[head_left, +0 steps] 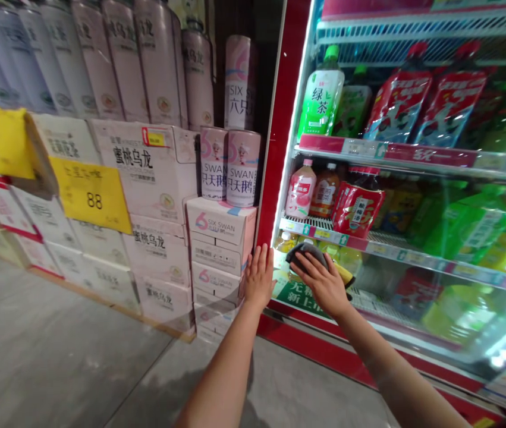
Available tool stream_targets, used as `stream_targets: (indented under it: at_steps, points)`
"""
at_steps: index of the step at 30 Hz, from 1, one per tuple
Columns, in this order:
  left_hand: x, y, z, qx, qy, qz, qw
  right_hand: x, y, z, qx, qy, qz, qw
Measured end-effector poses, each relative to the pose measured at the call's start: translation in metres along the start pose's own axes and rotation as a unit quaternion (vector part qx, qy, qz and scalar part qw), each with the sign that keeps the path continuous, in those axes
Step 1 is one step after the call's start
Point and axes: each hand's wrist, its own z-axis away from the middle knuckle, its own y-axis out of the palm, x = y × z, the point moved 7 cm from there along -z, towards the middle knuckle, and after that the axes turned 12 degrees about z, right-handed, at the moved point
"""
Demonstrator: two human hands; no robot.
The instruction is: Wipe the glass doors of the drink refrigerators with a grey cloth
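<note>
My left hand (259, 278) lies flat with its fingers stretched out against the red left frame (275, 178) of a drinks fridge. Under the spread fingers of my right hand (321, 281) is a dark grey cloth (305, 254), pressed to the lower left of the fridge's glass door. A yellow patch shows at the cloth's right side; whether it belongs to the cloth is hard to tell. Just below this hand, a green sign (304, 297) with white characters is partly covered. Behind the glass, bottles such as a pink one (301, 189) stand on the shelves.
Left of the fridge are stacked white cartons (221, 226), with pink cans (242, 169) and tall can-shaped containers (159, 65) on top. Yellow price cards (91, 193) hang on the stacks. Grey floor (78, 356) lies below, and the fridge has a red base (315, 351).
</note>
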Motion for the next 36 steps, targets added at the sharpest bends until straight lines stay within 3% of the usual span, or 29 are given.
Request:
stream_targets:
  at_steps: [3, 5, 10, 13, 19, 21, 24, 27, 32, 34, 36]
  points:
    - [0.002, 0.002, 0.002, -0.004, -0.007, 0.002, 1.000, -0.012, -0.007, -0.041, -0.015, 0.064, 0.019, 0.998]
    - [0.004, 0.005, 0.006, -0.007, -0.014, 0.006, 1.000, -0.006, -0.006, -0.058, -0.025, 0.070, 0.027, 0.997]
    - [0.016, 0.022, 0.019, 0.009, -0.038, 0.016, 0.999, 0.037, 0.018, -0.041, -0.012, -0.085, 0.001, 0.996]
    - [0.020, 0.029, 0.025, 0.013, -0.042, 0.023, 0.999, 0.044, 0.023, -0.041, -0.004, -0.148, -0.016, 0.989]
    - [0.017, 0.040, 0.034, 0.004, -0.063, 0.014, 0.998, 0.030, 0.013, -0.100, -0.018, -0.033, -0.002, 0.999]
    - [0.018, 0.047, 0.042, 0.014, -0.066, 0.002, 0.998, 0.044, 0.021, -0.098, -0.017, -0.046, -0.002, 0.999]
    - [0.023, 0.063, 0.059, 0.061, -0.065, -0.005, 0.996, 0.071, 0.038, -0.075, -0.011, -0.123, -0.016, 0.992]
    - [0.032, 0.074, 0.077, 0.095, -0.062, -0.005, 0.994, 0.079, 0.045, -0.063, -0.008, -0.168, -0.028, 0.985]
    - [0.041, 0.080, 0.094, 0.108, -0.052, -0.004, 0.993, 0.060, 0.035, -0.078, -0.013, -0.063, -0.022, 0.998]
    - [0.043, 0.084, 0.102, 0.116, -0.045, -0.002, 0.992, 0.067, 0.039, -0.072, -0.012, -0.052, -0.023, 0.998]
    - [0.044, 0.088, 0.112, 0.125, -0.037, 0.001, 0.991, 0.086, 0.050, -0.056, -0.001, -0.082, -0.031, 0.996]
